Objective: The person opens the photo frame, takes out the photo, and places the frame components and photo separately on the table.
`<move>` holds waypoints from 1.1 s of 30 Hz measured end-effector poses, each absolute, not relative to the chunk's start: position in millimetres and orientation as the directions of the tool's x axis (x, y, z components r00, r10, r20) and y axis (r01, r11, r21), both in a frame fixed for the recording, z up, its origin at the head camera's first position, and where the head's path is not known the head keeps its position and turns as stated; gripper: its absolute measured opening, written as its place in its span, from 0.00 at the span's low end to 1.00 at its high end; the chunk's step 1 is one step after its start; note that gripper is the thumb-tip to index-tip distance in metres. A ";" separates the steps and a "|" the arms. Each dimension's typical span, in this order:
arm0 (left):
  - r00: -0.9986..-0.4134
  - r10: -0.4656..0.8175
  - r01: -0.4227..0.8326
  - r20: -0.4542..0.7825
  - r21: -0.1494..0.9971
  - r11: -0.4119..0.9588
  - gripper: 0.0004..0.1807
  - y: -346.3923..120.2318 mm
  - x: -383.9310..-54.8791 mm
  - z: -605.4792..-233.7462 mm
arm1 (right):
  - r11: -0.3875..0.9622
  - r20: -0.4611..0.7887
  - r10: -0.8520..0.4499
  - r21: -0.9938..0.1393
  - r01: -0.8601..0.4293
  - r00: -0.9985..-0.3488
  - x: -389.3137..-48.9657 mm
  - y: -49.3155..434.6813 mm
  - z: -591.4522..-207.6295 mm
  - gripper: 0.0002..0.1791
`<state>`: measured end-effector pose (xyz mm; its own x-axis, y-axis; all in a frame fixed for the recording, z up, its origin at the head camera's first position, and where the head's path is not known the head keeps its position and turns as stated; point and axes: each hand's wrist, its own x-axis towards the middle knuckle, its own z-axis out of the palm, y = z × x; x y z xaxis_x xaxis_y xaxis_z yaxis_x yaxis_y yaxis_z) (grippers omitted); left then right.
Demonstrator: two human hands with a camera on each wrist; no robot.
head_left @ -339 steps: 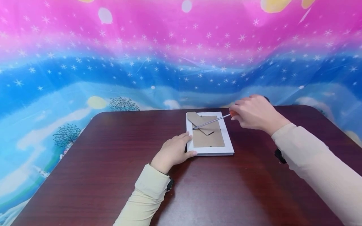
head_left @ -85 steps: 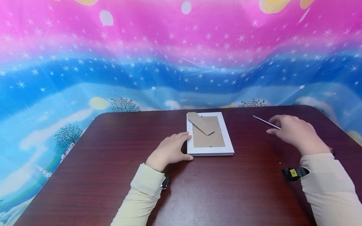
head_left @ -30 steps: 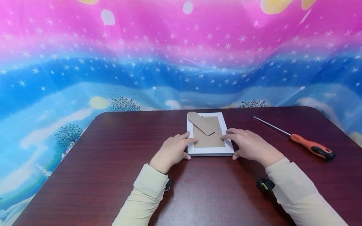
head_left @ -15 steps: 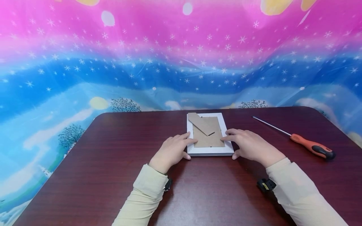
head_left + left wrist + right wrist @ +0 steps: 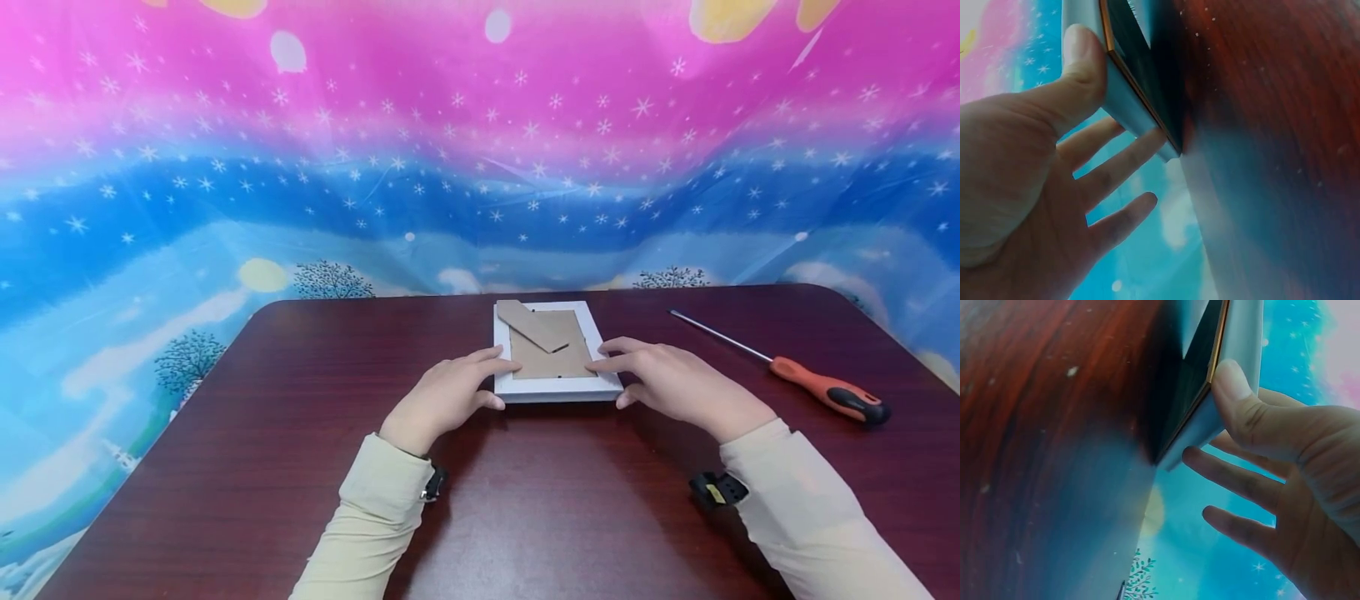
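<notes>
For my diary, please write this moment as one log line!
left hand, right hand: grip picture frame | near edge: raised | orange-handled screwdriver: on table

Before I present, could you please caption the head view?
Left hand and right hand grip a white frame; an orange-handled screwdriver lies on the table.

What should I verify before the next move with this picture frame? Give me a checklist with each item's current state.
1. Left hand grips the picture frame at its near left corner: ok.
2. Right hand grips the near right corner: ok.
3. Frame flat on the table: not ok; the near edge is raised, as both wrist views show.
4. Backing board seated in the frame, stand leg on it: ok.
5. Small dark tabs bent clear of the board: cannot tell, too small.
6. Screwdriver apart from frame and hands: ok.
</notes>
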<state>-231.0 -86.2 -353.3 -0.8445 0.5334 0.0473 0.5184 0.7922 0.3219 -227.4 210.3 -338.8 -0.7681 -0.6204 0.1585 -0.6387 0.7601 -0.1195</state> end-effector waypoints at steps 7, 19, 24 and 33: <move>-0.824 0.560 0.549 0.088 0.365 0.751 0.28 -92.6 -233.7 -348.7 | 0.739 0.191 -0.622 -0.178 -0.650 -0.760 -226.9 214.8 -332.0 0.28; -0.806 0.560 0.580 0.193 0.446 0.681 0.22 -100.0 -232.6 -339.0 | 0.616 0.299 -0.656 -0.316 -0.721 -0.692 -232.3 225.1 -327.0 0.24; -0.800 0.556 0.589 0.224 0.471 0.657 0.19 -100.3 -231.7 -334.9 | 0.616 0.290 -0.640 -0.360 -0.701 -0.711 -230.2 226.9 -321.5 0.23; -0.834 0.517 0.532 0.194 0.537 0.655 0.20 -98.3 -230.0 -330.3 | 0.634 0.232 -0.581 -0.473 -0.612 -0.780 -226.9 231.4 -312.9 0.21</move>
<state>-230.0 -98.3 -330.3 -0.8336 0.5171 0.1944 0.5315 0.6548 0.5373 -226.9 231.4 -312.9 -0.7803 -0.5806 0.2323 -0.6123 0.6336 -0.4730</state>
